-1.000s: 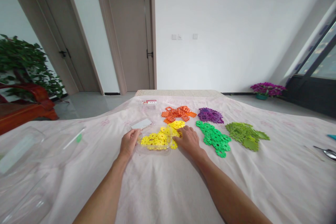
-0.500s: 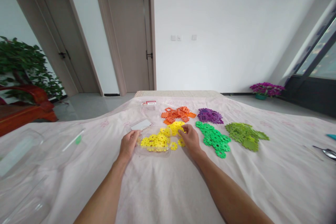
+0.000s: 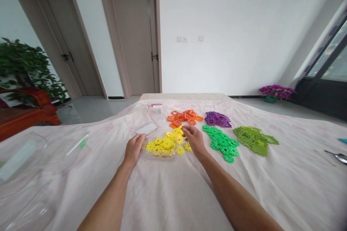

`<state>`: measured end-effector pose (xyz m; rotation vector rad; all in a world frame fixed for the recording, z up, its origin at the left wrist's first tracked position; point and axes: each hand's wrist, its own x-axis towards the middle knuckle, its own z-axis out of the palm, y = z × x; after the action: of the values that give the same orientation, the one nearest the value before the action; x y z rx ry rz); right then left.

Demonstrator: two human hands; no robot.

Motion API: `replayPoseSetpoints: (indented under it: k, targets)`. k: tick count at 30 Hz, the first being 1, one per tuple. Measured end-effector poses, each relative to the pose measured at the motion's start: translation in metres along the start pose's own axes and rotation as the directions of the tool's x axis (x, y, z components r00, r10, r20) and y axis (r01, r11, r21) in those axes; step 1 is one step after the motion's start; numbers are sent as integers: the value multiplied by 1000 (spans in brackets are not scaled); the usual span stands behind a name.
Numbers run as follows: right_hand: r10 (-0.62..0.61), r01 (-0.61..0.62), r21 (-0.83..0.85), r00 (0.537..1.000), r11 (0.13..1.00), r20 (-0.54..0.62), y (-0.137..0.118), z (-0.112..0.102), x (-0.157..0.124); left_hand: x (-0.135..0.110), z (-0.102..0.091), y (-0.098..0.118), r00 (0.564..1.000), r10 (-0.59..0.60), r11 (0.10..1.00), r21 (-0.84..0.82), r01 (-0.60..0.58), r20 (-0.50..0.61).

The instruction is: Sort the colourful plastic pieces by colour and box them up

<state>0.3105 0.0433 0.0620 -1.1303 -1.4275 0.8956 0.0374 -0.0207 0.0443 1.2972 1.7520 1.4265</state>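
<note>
A clear plastic container (image 3: 159, 158) lies on the cloth with a heap of yellow flower-shaped discs (image 3: 162, 144) inside. My left hand (image 3: 135, 148) is closed on its left rim. Just past the right rim, my right hand (image 3: 194, 139) has its thumb and fingertips pinched together above loose yellow discs (image 3: 180, 149). What it holds, if anything, is too small to make out. The hand partly hides the loose yellow discs behind the container. The container's lid (image 3: 146, 128), with a white label, stretches out behind.
Heaped beyond are orange pieces (image 3: 181, 117), purple pieces (image 3: 217, 119), green discs (image 3: 222, 142) and olive-green pieces (image 3: 253, 139). Several clear containers (image 3: 24, 158) lie at the left. Another labelled clear container (image 3: 154, 106) is behind. Scissors (image 3: 337, 156) lie far right.
My right hand has moved slightly left and up over the yellow discs. Fewer loose yellow discs show beside the container. My left hand stays on the rim.
</note>
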Motion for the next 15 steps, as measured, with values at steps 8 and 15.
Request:
replayPoseSetpoints:
  k: [8, 15]
  targets:
    - [-35, -9, -842, 999, 540, -33, 30, -45, 8, 2, 1, -2, 1000, -4, 1000, 0, 4, 2]
    - [-23, 58, -900, 998, 432, 54, 23, -38, 4, 0, 1, 1, 1000, 2, 1000, 8, -2, 2]
